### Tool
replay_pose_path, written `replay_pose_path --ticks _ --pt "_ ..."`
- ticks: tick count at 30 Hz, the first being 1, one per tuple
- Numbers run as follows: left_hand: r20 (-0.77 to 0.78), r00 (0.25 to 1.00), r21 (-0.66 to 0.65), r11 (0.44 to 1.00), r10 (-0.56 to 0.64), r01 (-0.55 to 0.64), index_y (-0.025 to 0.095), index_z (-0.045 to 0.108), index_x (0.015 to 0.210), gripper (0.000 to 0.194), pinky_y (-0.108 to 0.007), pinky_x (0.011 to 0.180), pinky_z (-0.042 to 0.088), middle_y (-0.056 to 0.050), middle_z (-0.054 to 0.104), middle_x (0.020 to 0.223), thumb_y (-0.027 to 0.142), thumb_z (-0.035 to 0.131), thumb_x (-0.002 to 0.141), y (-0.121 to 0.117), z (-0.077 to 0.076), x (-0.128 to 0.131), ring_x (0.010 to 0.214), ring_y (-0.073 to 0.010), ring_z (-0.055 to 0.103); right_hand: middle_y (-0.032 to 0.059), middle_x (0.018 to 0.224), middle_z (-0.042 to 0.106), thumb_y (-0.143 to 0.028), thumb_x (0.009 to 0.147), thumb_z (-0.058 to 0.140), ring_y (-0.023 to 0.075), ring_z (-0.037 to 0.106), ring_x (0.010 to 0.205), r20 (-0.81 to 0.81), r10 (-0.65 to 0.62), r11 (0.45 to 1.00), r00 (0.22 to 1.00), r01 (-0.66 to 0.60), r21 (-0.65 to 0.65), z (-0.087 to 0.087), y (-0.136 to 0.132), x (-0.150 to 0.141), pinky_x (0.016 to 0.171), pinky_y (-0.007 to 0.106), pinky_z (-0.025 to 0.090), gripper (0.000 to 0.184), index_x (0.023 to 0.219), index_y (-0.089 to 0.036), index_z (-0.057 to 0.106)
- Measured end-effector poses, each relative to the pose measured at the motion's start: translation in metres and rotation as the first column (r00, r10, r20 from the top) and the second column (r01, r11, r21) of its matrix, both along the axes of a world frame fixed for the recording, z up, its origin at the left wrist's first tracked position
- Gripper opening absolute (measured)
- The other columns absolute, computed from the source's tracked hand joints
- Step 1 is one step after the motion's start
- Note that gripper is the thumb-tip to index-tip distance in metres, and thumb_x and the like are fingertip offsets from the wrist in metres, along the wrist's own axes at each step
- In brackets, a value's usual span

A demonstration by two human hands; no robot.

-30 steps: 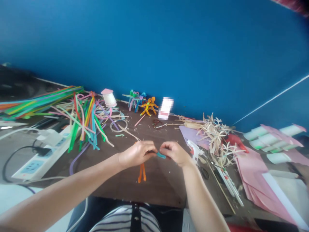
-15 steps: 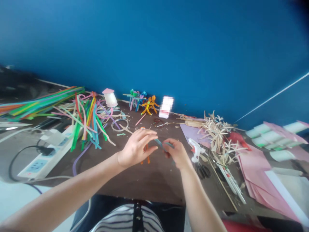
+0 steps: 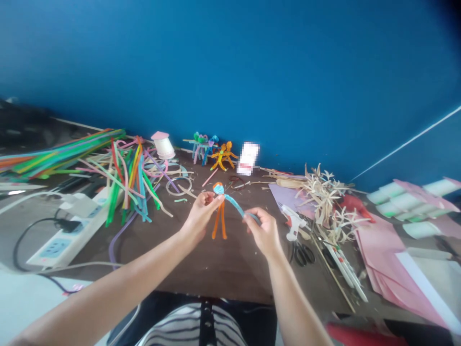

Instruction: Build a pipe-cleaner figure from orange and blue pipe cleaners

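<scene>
**Blue arm drawn out from the figure, both grips closed**

In the head view, the pipe-cleaner figure (image 3: 220, 211) is now lifted clear of the surface (image 3: 216, 271) and shows in full, no longer bunched between the hands. It has a blue loop for a head and two orange legs hanging straight down. A blue pipe cleaner (image 3: 236, 205) now stretches from its neck, out to the right of the figure, like a long single arm.

The left hand (image 3: 200, 216) has a closed grip, thumb and fingers pinching the figure just below its head. The right hand (image 3: 262, 233) is also closed, pinching the far end of the blue pipe cleaner, so the strand runs taut between the two hands. The figure hangs above the middle of the brown surface, touching nothing else.

Beyond the figure stand small finished pipe-cleaner figures (image 3: 219, 158) and a cup (image 3: 163, 146). To its left lies a heap of coloured pipe cleaners (image 3: 135, 187), with a power strip (image 3: 68, 235) further out. To its right are a glue gun (image 3: 293, 222), scissors (image 3: 301, 253), a tangle of straw strips (image 3: 322, 199) and sheets of pink paper (image 3: 382, 259).
</scene>
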State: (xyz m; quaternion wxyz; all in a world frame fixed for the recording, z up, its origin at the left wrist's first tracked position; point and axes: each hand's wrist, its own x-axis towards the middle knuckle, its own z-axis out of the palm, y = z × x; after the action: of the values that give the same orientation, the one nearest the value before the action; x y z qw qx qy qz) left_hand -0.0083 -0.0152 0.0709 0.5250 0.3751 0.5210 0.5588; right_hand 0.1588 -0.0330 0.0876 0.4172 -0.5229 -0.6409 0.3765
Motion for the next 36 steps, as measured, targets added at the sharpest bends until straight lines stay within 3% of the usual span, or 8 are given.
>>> replay_pose_path --ticks 3,6,12,17,19,24,29,36 --pt "0.152 0.973 -0.080 0.980 -0.171 0.185 0.015 0.055 0.079 0.032 -0.019 0.056 0.036 0.002 0.055 0.070 0.044 0.062 0.067 0.001 0.001 -0.003 0.060 -0.0067 0.050 -0.0011 0.061 0.058 -0.030 0.076 0.052 0.0091 0.049 0.046 -0.009 0.001 1.000 1.000 -0.001 -0.017 -0.002 0.000 0.001 0.047 0.021 0.040 0.014 0.075 -0.016 0.057" --pt "0.351 0.870 -0.111 0.907 -0.347 0.407 0.014 0.058 0.077 0.028 -0.020 0.057 0.039 0.001 0.059 0.069 0.034 0.070 0.061 -0.001 0.000 0.001 0.061 -0.0076 0.054 -0.0012 0.061 0.058 -0.029 0.076 0.052 0.0089 0.049 0.045 -0.018 0.001 0.999 1.000 -0.002 -0.033 -0.003 0.000 -0.001 0.047 0.020 0.040 0.014 0.075 -0.016 0.057" --pt "0.521 0.815 -0.085 0.935 -0.253 0.345 0.012 0.060 0.073 0.020 -0.018 0.055 0.042 0.001 0.060 0.061 0.021 0.072 0.060 -0.002 -0.003 0.019 0.056 -0.0077 0.056 -0.0019 0.061 0.058 -0.029 0.075 0.053 0.0088 0.050 0.046 -0.026 -0.014 1.000 1.000 0.014 -0.001 -0.003 -0.002 -0.004 0.047 0.019 0.041 0.014 0.073 -0.016 0.058" --pt "0.670 0.674 0.035 0.920 -0.311 0.390 0.014 0.062 0.089 0.027 -0.022 0.060 0.045 -0.006 0.064 0.082 0.030 0.066 0.067 -0.007 -0.007 0.021 0.074 -0.0148 0.060 -0.0011 0.062 0.059 -0.032 0.076 0.053 0.0089 0.050 0.043 -0.076 -0.116 0.993 0.990 0.117 0.002 -0.009 -0.001 -0.004 0.044 0.019 0.040 0.016 0.075 -0.016 0.057" --pt "0.660 0.682 0.026 0.917 -0.314 0.397 0.014 0.061 0.095 0.031 -0.022 0.059 0.044 -0.007 0.063 0.086 0.032 0.064 0.069 -0.009 -0.008 0.021 0.076 -0.0145 0.059 -0.0008 0.063 0.059 -0.033 0.076 0.052 0.0093 0.051 0.044 -0.100 -0.142 0.990 0.985 0.142 0.001 -0.012 -0.001 -0.005 0.045 0.020 0.040 0.017 0.075 -0.017 0.057" --pt "0.530 0.812 -0.039 0.949 -0.245 0.312 0.013 0.063 0.081 0.023 -0.018 0.053 0.038 0.000 0.059 0.069 0.027 0.069 0.064 -0.006 -0.008 0.026 0.061 -0.0073 0.052 -0.0019 0.060 0.056 -0.032 0.077 0.052 0.0098 0.051 0.046 -0.069 -0.105 0.993 0.992 0.108 0.044 -0.017 -0.004 -0.010 0.047 0.020 0.040 0.017 0.074 -0.017 0.057" --pt "0.358 0.907 -0.048 0.965 -0.223 0.256 0.012 0.061 0.073 0.024 -0.018 0.052 0.036 0.003 0.055 0.059 0.027 0.073 0.058 0.003 -0.004 0.027 0.054 -0.0060 0.049 -0.0031 0.056 0.054 -0.031 0.077 0.051 0.0102 0.050 0.047 0.011 -0.077 0.994 0.997 0.076 0.074 -0.014 -0.006 -0.009 0.049 0.020 0.039 0.016 0.073 -0.017 0.056" --pt "0.158 0.891 -0.055 0.898 -0.425 0.437 0.012 0.058 0.063 0.023 -0.019 0.053 0.038 0.004 0.054 0.053 0.024 0.075 0.052 0.007 0.006 0.014 0.051 -0.0064 0.049 -0.0036 0.053 0.054 -0.029 0.072 0.057 0.0097 0.050 0.048 0.006 0.025 0.998 1.000 -0.025 -0.065 -0.001 -0.002 -0.002 0.049 0.020 0.038 0.014 0.067 -0.016 0.058"
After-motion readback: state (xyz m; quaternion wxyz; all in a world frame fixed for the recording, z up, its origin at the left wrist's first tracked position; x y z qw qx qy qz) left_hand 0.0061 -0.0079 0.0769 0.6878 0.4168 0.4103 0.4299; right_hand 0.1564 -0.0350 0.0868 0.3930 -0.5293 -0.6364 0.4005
